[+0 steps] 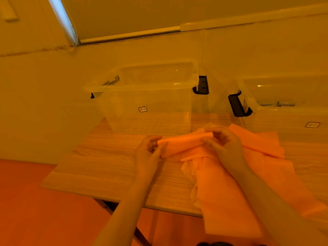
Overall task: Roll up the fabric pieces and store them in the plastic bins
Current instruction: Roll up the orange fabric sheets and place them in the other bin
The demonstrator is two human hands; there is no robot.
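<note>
1. Left hand [148,150]: fingers curled round the left end of a rolled orange fabric piece [184,142], pinching it between thumb and fingertips, just above the wooden table [99,167]
2. Right hand [221,141]: fingers curled over the right end of the same roll, gripping it from above
3. Roll: held roughly level between both hands, slightly higher at its right end, just in front of the left bin
4. Loose orange fabric pile [230,189]: spread on the table under and to the right of the right hand, draping over the near table edge; a paler, whitish piece [188,169] peeking out at its left side
5. Left clear plastic bin [142,96]: standing upright on the far part of the table, lid off, small label on its front wall, black latch handles at both ends; contents not discernible
6. Right clear plastic bin [284,118]: beside the first, apart from it, also open, black latch on its left end, partly cut off by the frame edge
7. Orange floor [26,201] visible left of and below the table
</note>
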